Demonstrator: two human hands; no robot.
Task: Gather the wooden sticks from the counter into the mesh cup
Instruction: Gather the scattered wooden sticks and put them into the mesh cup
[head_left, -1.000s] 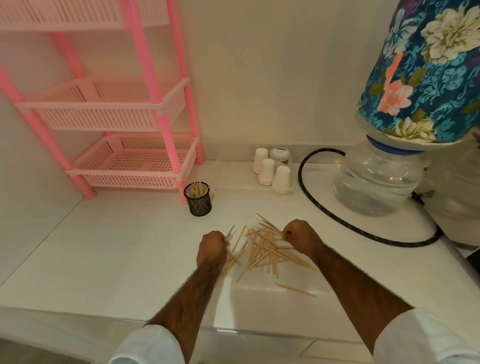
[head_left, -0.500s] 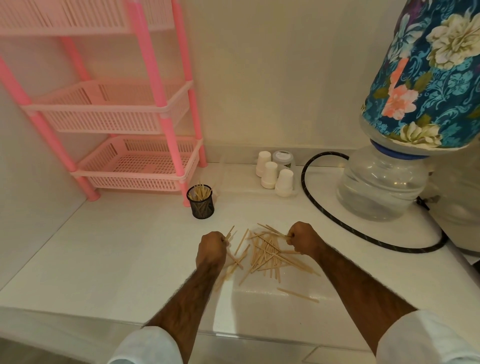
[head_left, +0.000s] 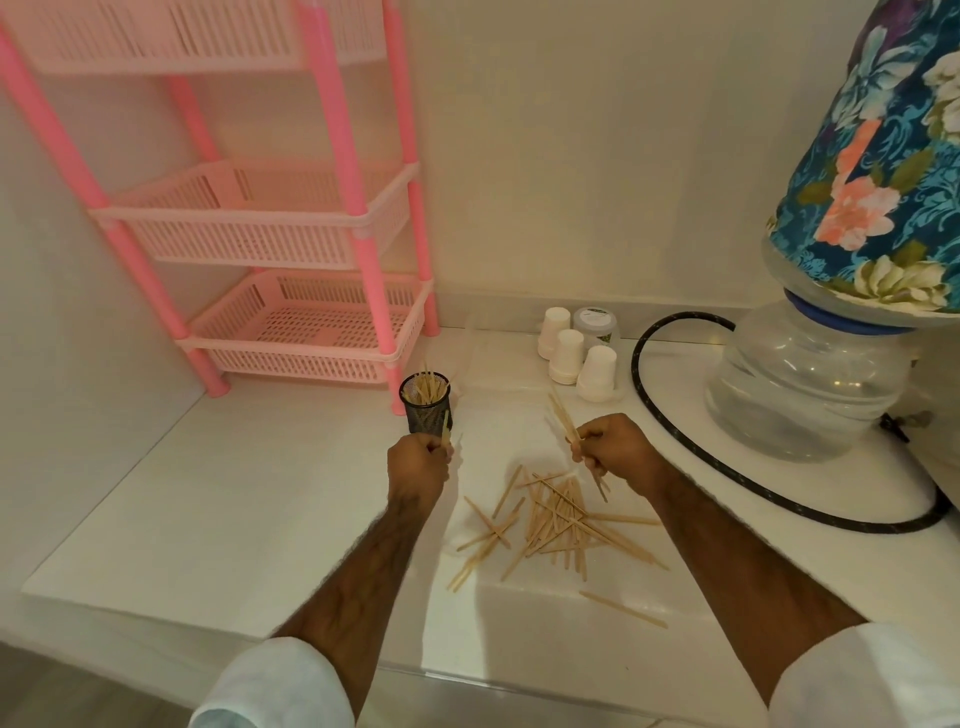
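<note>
From the head camera I look down on a white counter that runs into a corner on the left. My left hand is curled into a fist just in front of the black mesh cup and grips a few sticks that point up past the thumb, their tips in front of the cup's wall. The cup stands upright toward the back of the counter, right beside the front leg of a pink basket rack, with a bundle of sticks already standing in it.

My right hand is closed too. It pinches a small bunch that slants up and to the left above the fist, with shorter ends poking out below. It hovers over the far edge of the loose pile.

The remaining wooden sticks lie crisscrossed on the counter between my forearms, nearer the front edge than the cup. A few fan out to the left of the heap, and a single stick lies apart, close to the front edge.

Along the back edge three white paper cups stand upside down beside a small lidded jar. A black hose loops across the right side of the counter around a clear water bottle, whose upper part wears a floral cover. White sleeves show at the bottom of the view.
</note>
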